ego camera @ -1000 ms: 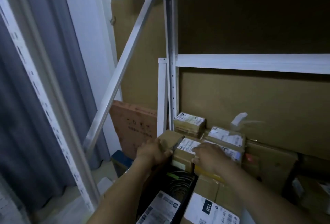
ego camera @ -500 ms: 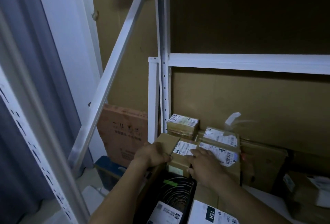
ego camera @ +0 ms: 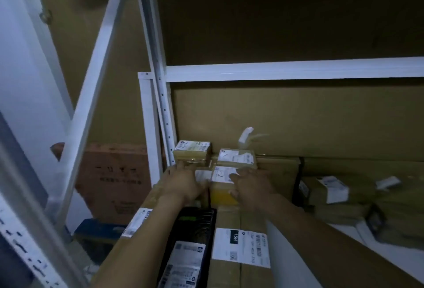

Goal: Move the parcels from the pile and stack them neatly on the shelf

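Small squarish cardboard parcel (ego camera: pixel 223 185), white label on top, sits at the shelf's (ego camera: pixel 286 70) left end among larger cartons (ego camera: pixel 229 217). Our right hand (ego camera: pixel 252 188) curls its fingers over the parcel. Our left hand (ego camera: pixel 183 182) is against its side; we cannot tell its fingers.

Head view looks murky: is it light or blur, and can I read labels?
Head view throughout: dim, upper shelf bay nearly black; slotted rail at left motion-smeared; parcel between left hand and right hand carries a pale label, print unreadable; 15H on front carton reads.

Both forearms are bare along their visible length, like the left hand (ego camera: pixel 183 182) and right hand (ego camera: pixel 253 186).
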